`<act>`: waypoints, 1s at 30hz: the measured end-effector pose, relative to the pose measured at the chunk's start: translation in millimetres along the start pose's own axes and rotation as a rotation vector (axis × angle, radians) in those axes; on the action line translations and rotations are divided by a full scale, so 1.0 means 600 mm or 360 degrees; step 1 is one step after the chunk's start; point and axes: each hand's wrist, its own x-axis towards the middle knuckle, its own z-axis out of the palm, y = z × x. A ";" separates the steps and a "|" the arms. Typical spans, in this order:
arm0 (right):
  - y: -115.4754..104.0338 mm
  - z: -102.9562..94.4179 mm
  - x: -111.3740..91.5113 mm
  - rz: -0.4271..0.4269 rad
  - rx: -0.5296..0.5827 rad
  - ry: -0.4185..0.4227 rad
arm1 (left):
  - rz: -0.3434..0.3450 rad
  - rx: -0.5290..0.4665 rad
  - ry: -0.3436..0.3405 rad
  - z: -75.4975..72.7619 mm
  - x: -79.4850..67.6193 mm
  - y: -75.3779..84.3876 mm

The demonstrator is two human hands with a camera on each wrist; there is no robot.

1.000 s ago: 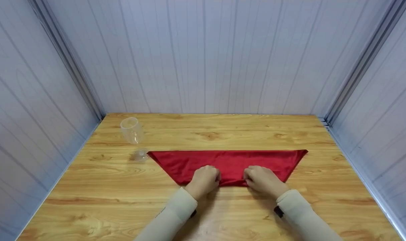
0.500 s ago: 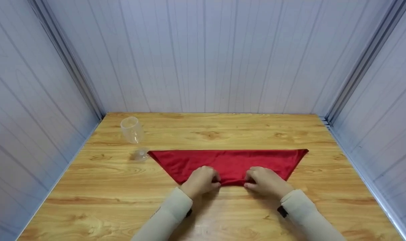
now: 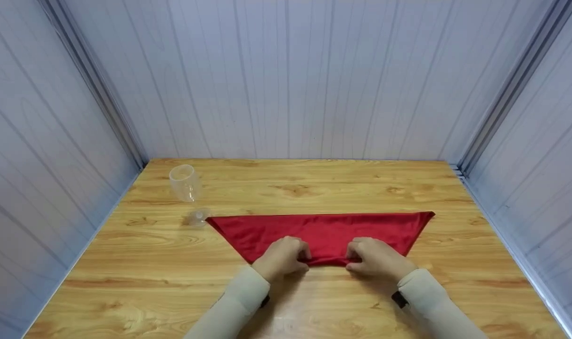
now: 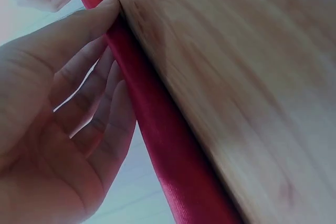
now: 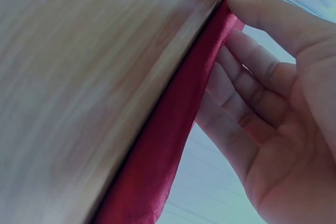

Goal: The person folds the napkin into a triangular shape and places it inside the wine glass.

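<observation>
The left hand point(image 3: 282, 256) and right hand point(image 3: 375, 256) pinch the near edge of the red cloth point(image 3: 326, 233); its long side faces the back edge of the worktop point(image 3: 305, 188). Uneven pulling could skew the fold. Leftward slippage could tip the glass point(image 3: 185, 184), standing just beside the cloth's left corner.

The right grip point(image 5: 283, 124) pinches a red cloth point(image 5: 168, 135) on a wooden table point(image 5: 79, 77).
</observation>
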 end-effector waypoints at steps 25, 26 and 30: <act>0.001 0.005 0.001 -0.0086 -0.0126 0.0116 | -0.0115 -0.0016 0.0090 0.006 0.010 -0.007; 0.001 0.006 0.001 -0.0086 -0.0129 0.0119 | -0.0133 -0.0032 0.0096 0.006 0.011 -0.007; 0.001 0.006 -0.001 -0.0086 -0.0137 0.0128 | -0.0166 -0.0031 0.0088 0.003 0.015 -0.007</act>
